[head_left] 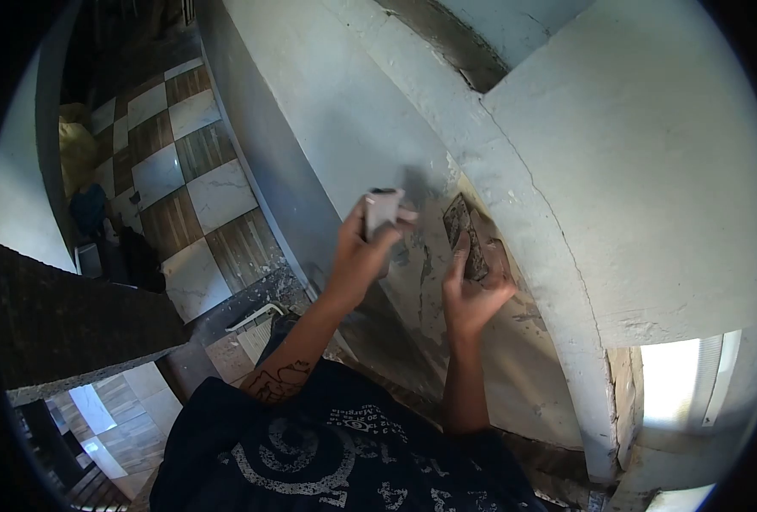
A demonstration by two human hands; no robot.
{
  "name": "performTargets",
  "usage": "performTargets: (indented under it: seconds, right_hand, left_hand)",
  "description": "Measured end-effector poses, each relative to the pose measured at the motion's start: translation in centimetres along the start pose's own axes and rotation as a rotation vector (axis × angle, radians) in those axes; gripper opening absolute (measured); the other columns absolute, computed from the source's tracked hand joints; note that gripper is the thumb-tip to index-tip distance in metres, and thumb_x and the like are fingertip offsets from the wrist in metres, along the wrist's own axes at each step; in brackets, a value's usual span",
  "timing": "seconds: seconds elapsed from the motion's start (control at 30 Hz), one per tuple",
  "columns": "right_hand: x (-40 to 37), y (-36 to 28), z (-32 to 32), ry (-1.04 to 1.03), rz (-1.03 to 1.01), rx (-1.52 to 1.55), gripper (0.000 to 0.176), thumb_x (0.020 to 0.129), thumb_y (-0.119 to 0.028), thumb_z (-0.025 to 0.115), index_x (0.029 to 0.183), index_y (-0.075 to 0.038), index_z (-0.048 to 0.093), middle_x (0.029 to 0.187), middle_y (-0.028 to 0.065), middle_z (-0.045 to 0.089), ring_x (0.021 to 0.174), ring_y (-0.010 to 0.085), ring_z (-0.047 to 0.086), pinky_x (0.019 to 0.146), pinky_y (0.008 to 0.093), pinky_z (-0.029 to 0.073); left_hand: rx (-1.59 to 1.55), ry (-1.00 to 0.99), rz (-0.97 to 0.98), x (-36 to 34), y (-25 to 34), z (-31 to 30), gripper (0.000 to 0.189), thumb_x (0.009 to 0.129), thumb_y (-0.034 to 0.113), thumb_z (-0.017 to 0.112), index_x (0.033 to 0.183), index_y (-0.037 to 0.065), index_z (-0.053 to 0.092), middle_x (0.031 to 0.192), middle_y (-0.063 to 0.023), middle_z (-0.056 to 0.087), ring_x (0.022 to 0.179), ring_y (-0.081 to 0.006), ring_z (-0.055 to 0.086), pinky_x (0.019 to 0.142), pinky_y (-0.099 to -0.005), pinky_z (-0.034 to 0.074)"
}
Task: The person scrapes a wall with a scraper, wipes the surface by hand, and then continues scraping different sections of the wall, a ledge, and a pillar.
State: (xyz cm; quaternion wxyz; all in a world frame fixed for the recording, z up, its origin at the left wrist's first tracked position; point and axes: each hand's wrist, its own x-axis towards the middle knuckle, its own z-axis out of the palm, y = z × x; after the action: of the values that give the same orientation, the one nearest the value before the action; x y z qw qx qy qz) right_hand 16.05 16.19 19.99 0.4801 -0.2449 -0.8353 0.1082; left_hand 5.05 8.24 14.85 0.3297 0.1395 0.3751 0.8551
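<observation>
Left grip (366, 256): block (382, 211); right grip (472, 294): scraper (464, 232).

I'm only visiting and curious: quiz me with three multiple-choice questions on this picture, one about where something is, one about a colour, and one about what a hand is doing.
1. Where is the dark pad that the right hand holds?
A. Against the wall
B. Lying on the floor
C. Tucked in a pocket

2. What colours are the floor tiles?
A. Blue and yellow
B. White and brown
C. All black

3. What is the left hand doing?
A. Hanging empty
B. Resting flat on the floor
C. Gripping a grey block

Answers:
1. A, since the pad lies on the scuffed plaster under the fingers.
2. B, since the squares alternate white and brown in a checked pattern.
3. C, since the fingers are closed round the block, raised in front of the wall.
</observation>
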Motion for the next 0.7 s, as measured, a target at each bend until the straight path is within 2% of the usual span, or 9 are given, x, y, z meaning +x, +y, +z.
performTargets:
  seconds: [0.07, 0.13, 0.23, 0.27, 0.37, 0.4, 0.5, 0.57, 0.7]
  right_hand:
    - [0.9, -0.7, 0.3, 0.007, -0.065, -0.076, 0.022, 0.073, 0.004, 0.06, 0.094, 0.003, 0.064, 0.089, 0.0157, 0.065, 0.079, 0.0236, 0.065, 0.069, 0.0295, 0.049]
    - [1.1, -1.1, 0.6, -0.012, -0.05, -0.096, 0.023, 0.072, 0.005, 0.059, 0.095, 0.002, 0.063, 0.087, 0.0149, 0.065, 0.076, 0.0233, 0.065, 0.066, 0.0293, 0.049]
    - [1.0, -2.0, 0.8, -0.047, -0.005, -0.146, 0.025, 0.072, 0.006, 0.058, 0.096, 0.001, 0.063, 0.082, 0.0136, 0.063, 0.071, 0.0233, 0.064, 0.061, 0.0294, 0.049]
    - [0.9, -2.2, 0.8, -0.069, 0.027, -0.174, 0.026, 0.072, 0.006, 0.057, 0.097, 0.001, 0.063, 0.078, 0.013, 0.062, 0.068, 0.0235, 0.063, 0.059, 0.0296, 0.048]
    - [1.0, -2.6, 1.2, 0.01, -0.003, -0.147, 0.027, 0.073, 0.006, 0.056, 0.098, 0.0, 0.062, 0.075, 0.0122, 0.06, 0.064, 0.0236, 0.061, 0.058, 0.0305, 0.047]
    - [1.1, -2.8, 1.2, 0.01, 0.001, -0.151, 0.027, 0.073, 0.006, 0.056, 0.098, 0.0, 0.062, 0.075, 0.0122, 0.06, 0.064, 0.0236, 0.061, 0.058, 0.0305, 0.047]
    - [1.1, -3.1, 1.2, 0.025, 0.069, -0.162, 0.026, 0.073, 0.006, 0.055, 0.098, 0.0, 0.063, 0.076, 0.0119, 0.061, 0.065, 0.0242, 0.061, 0.059, 0.03, 0.048]
    - [1.2, -3.0, 1.1, 0.034, -0.001, -0.192, 0.027, 0.074, 0.006, 0.054, 0.099, -0.001, 0.063, 0.078, 0.0118, 0.061, 0.066, 0.0223, 0.061, 0.059, 0.0295, 0.048]
    - [1.2, -3.7, 1.3, 0.025, 0.072, -0.202, 0.028, 0.074, 0.006, 0.054, 0.099, -0.001, 0.063, 0.08, 0.0125, 0.062, 0.067, 0.0208, 0.062, 0.06, 0.0291, 0.047]
  left_hand:
    - [0.193, -0.278, 0.255, 0.0, -0.7, 0.6, 0.044, 0.078, -0.002, 0.048, 0.121, 0.0, 0.041, 0.111, -0.0113, 0.055, 0.097, -0.0168, 0.055, 0.083, -0.0281, 0.043]
    - [0.327, -0.325, 0.219, -0.2, -0.4, 1.1, 0.046, 0.078, -0.002, 0.046, 0.123, -0.001, 0.039, 0.116, -0.0139, 0.053, 0.105, -0.0193, 0.053, 0.089, -0.0274, 0.04]
    - [0.395, -0.402, 0.352, 0.2, -0.2, 1.7, 0.053, 0.078, -0.002, 0.044, 0.13, -0.002, 0.034, 0.12, -0.0186, 0.05, 0.112, -0.0225, 0.05, 0.092, -0.0291, 0.038]
    - [0.391, -0.406, 0.35, 0.3, 0.1, 1.7, 0.053, 0.078, -0.002, 0.044, 0.13, -0.002, 0.034, 0.12, -0.0186, 0.05, 0.112, -0.0225, 0.05, 0.092, -0.0291, 0.038]
    - [0.43, -0.529, 0.029, -0.1, 3.0, 2.3, 0.058, 0.074, -0.005, 0.04, 0.131, -0.003, 0.033, 0.127, -0.0163, 0.046, 0.121, -0.0196, 0.04, 0.101, -0.0307, 0.029]
    - [0.429, -0.533, 0.024, 0.1, 3.1, 2.3, 0.058, 0.074, -0.005, 0.04, 0.131, -0.003, 0.033, 0.127, -0.0163, 0.046, 0.121, -0.0196, 0.04, 0.101, -0.0307, 0.029]
    - [0.371, -0.573, 0.04, 0.3, 2.4, 2.1, 0.058, 0.075, -0.005, 0.04, 0.132, -0.004, 0.031, 0.125, -0.0172, 0.047, 0.119, -0.0196, 0.042, 0.1, -0.031, 0.03]
    - [0.426, -0.569, 0.187, 0.3, 2.0, 2.1, 0.062, 0.076, -0.001, 0.04, 0.136, 0.002, 0.029, 0.111, -0.0195, 0.056, 0.095, -0.018, 0.058, 0.08, -0.0282, 0.044]
    - [0.426, -0.616, 0.068, 0.7, 2.4, 1.6, 0.062, 0.076, 0.0, 0.04, 0.137, 0.003, 0.028, 0.113, -0.0195, 0.056, 0.089, -0.016, 0.058, 0.076, -0.0275, 0.045]
